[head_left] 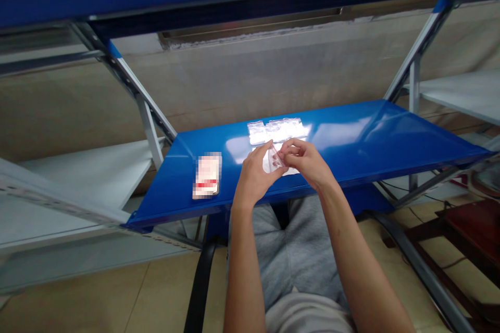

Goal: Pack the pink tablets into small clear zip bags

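A seated person works at a blue metal bench (pixel 371 135), both hands raised just above its front half. The left hand (pixel 255 169) and the right hand (pixel 304 158) meet over a small clear bag (pixel 273 161), each grip pinched shut on it: the left thumb and fingers clamp its near edge, while the right fingertips close on its top edge. The bag hangs between the two hands, close over the bench top, with a red mark showing faintly through the plastic. Whether anything lies inside it cannot be told.

Just behind the hands, a pile of clear bags (pixel 275 130) lies flat near the middle of the bench, shining under the light. Well to the left, near the front edge, lies a flat white-and-red pack (pixel 207 176), its face blurred out. Grey trousers (pixel 300 250) show below the bench, above a tiled floor (pixel 117 291). White shelves (pixel 78 166) stand to either side on angled grey steel struts.
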Motion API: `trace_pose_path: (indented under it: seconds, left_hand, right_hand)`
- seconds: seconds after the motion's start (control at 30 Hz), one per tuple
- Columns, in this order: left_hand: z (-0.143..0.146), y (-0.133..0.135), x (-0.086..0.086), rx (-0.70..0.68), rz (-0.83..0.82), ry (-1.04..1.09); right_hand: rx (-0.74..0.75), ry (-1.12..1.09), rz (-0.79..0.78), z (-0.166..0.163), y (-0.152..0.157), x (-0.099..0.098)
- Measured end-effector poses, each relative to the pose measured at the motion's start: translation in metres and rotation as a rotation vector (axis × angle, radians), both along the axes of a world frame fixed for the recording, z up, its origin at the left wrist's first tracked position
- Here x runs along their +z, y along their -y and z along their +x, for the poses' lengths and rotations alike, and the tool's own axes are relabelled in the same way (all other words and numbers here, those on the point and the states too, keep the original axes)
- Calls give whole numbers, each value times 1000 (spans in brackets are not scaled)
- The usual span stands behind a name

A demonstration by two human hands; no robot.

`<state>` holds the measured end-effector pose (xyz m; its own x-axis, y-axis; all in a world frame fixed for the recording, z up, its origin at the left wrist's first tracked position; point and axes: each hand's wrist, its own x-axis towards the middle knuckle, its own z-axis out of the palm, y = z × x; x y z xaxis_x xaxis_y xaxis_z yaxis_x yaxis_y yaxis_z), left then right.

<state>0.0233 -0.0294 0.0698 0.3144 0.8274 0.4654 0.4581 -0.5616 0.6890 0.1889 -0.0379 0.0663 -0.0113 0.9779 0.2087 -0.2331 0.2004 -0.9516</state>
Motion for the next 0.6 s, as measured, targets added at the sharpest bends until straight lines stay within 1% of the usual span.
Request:
trace_pose_path:
  seconds: [0.13, 0.4, 0.53, 0.6]
  left_hand:
    - [1, 1, 2, 2, 24, -3]
    - [0, 3, 2, -14, 64, 15]
    - [1, 4, 3, -14, 81, 42]
    - [1, 5, 5, 27, 109, 83]
  right_hand:
    - [-5, 4, 15, 0, -2, -3]
    - [19, -30, -74, 1, 0, -1]
    - [2, -23, -39, 2, 0, -1]
    - [-4, -31, -27, 1, 2, 0]
